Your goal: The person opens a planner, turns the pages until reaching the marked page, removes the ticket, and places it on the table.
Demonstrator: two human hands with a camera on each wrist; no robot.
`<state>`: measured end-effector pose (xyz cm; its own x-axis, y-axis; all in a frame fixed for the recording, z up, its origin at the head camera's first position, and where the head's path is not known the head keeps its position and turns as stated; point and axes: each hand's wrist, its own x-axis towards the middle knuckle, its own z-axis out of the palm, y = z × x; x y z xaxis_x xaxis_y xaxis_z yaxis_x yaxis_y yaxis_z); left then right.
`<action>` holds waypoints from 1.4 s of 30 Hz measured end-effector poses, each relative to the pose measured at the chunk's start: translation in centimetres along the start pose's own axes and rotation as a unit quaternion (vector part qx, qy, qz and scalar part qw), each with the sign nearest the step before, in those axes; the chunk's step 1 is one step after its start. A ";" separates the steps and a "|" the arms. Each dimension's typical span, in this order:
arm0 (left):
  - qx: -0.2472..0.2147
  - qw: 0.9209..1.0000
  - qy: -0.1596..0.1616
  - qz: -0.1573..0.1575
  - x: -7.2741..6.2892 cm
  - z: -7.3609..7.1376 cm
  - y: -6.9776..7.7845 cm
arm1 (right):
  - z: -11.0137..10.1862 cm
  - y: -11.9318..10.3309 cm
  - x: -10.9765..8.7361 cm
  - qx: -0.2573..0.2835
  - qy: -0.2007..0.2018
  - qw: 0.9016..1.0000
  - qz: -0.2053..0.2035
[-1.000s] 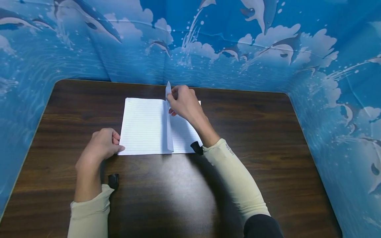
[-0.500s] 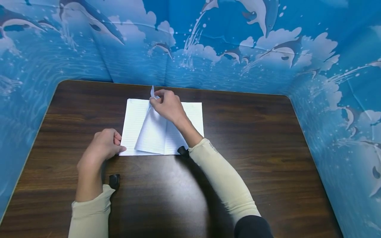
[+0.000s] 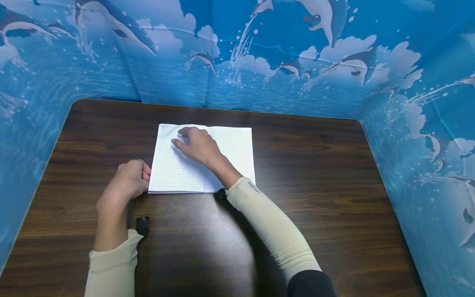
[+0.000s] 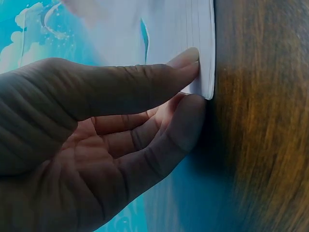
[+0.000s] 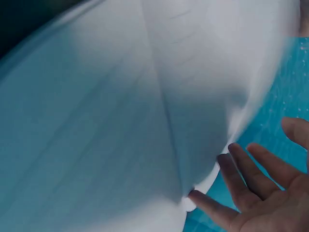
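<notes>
A lined notebook [image 3: 233,150] lies spread flat on the dark wooden table, both white pages facing up. At its near left corner my left hand [image 3: 126,181] holds on; in the left wrist view, the thumb and index finger of that hand [image 4: 120,125] pinch the edge of the sheets [image 4: 203,43]. Over the upper part of the left page hovers or rests my right hand [image 3: 200,146], thumb and fingers spread apart. The right wrist view has this hand [image 5: 263,198] with fingers extended beside the blurred pages [image 5: 111,121], gripping none of them.
Brown wood grain of the table [image 3: 315,185] surrounds the notebook. A blue cloth [image 3: 237,53] printed with dolphins hangs along the back and sides. Black wrist devices [image 3: 142,226] sit at the sleeve ends.
My right hand has carried a page from upright near the middle over to the left, laid it down and let it go. The left hand has stayed at the corner.
</notes>
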<state>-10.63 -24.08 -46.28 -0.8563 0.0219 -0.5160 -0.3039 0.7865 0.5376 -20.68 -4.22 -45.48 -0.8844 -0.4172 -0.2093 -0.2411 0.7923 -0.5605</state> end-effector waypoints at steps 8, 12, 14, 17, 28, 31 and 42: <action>-0.003 1.000 0.009 -0.002 -0.2 0.2 0.2 | 1.0 1.3 -0.2 -0.124 -0.062 0.987 -0.081; -0.003 1.000 -0.002 -0.004 -0.5 0.2 0.3 | 1.2 1.3 -0.3 -0.151 -0.056 0.982 -0.096; -0.001 1.000 -0.009 -0.001 -0.6 0.1 0.2 | 1.3 1.2 -0.3 -0.165 -0.055 0.980 -0.098; -0.001 1.000 -0.013 0.006 -0.6 0.1 0.1 | 1.4 1.0 -0.3 -0.182 -0.055 0.977 -0.098; 0.001 1.000 0.000 -0.008 -0.4 0.2 0.8 | 1.2 0.8 -0.3 -0.158 -0.056 0.982 -0.081; 0.000 1.000 0.002 -0.009 -0.5 0.2 0.8 | 1.1 0.8 -0.3 -0.157 -0.056 0.983 -0.082; 0.013 1.000 0.000 -0.004 -0.4 0.4 0.7 | 1.2 0.7 -0.4 -0.167 -0.047 0.983 -0.065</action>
<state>-10.35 -23.34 -45.95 -0.8537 0.0159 -0.5206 -0.2998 0.8023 0.5161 -20.02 -4.02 -46.80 -0.8011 -0.5506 -0.2348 -0.4804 0.8254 -0.2967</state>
